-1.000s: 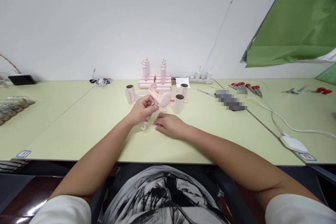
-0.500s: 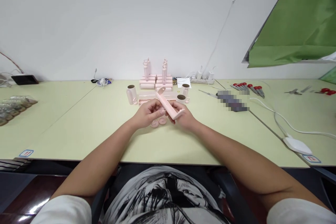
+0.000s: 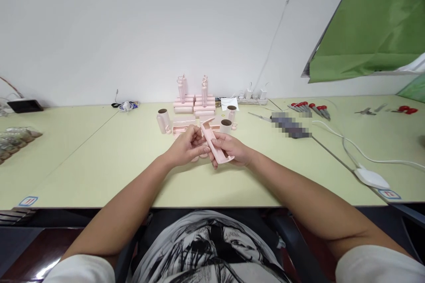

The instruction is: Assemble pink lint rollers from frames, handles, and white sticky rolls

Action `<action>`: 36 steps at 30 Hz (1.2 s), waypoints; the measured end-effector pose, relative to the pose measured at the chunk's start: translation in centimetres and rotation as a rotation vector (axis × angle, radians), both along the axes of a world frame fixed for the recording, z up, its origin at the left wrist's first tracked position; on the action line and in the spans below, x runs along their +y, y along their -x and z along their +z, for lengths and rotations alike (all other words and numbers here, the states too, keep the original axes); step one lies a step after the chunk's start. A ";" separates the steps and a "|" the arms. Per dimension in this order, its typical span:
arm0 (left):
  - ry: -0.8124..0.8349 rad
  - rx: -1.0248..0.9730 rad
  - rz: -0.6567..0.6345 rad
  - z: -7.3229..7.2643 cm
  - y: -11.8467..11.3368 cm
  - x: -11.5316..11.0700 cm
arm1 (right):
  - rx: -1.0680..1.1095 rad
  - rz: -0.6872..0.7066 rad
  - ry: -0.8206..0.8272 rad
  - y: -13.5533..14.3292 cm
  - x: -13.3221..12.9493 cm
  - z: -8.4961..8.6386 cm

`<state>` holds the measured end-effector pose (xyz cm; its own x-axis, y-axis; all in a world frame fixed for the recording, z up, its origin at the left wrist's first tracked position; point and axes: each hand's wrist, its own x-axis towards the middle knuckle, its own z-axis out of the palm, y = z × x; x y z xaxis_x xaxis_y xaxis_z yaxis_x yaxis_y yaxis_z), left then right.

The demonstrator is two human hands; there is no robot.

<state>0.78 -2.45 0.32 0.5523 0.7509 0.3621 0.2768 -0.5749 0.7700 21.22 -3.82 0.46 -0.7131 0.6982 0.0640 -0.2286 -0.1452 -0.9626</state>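
My right hand (image 3: 232, 149) grips a long pink plastic casing (image 3: 212, 142) with an upturned tab at each end, thumb across its face. It is tilted, its hollow side partly turned up. My left hand (image 3: 186, 147) is curled at the casing's left edge, thumb tip against or very near it; what its fingers pinch, if anything, is hidden. Small round pink caps (image 3: 203, 156) lie on the table just below my hands, partly covered. Behind them lies another pink open casing (image 3: 179, 129), between a white roll (image 3: 163, 122) and a second roll with a brown core (image 3: 226, 127).
Pink stacked casings (image 3: 183, 109) with upright pink handles (image 3: 204, 90) stand against the wall. To the right lie red-handled tools (image 3: 322, 110), a blurred-out dark object (image 3: 292, 127) and a white cable with a flat white device (image 3: 372, 178). Bagged parts (image 3: 18, 141) sit far left.
The pink casing has turned and dropped slightly, and its hollow side shows more. My right thumb has come onto its face. The left hand stays close beside it.
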 end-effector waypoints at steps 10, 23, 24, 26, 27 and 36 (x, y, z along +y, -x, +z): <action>0.162 0.216 -0.163 2.0 -0.2 -1.3 | -0.023 0.038 -0.084 0.2 0.2 -0.9; -0.069 0.005 0.513 1.3 1.2 1.2 | -0.345 -0.416 -0.456 -0.4 0.8 -0.6; -0.063 -0.040 0.509 1.4 1.5 1.4 | -0.434 -0.462 -0.538 -0.2 0.8 -1.0; -0.058 -0.044 0.434 1.5 1.9 1.5 | -0.586 -0.538 -0.687 0.2 0.9 -1.6; -0.058 -0.012 0.372 1.5 2.0 1.5 | -0.641 -0.563 -0.742 0.5 0.9 -1.8; 0.051 0.362 0.054 2.4 2.3 0.5 | -0.775 -0.590 -0.857 1.4 0.3 -1.6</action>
<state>-1.52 -1.98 2.71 0.5969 0.7945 0.1119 0.5656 -0.5156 0.6436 19.82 -3.54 -1.09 -0.3660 0.8598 0.3560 0.6083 0.5106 -0.6077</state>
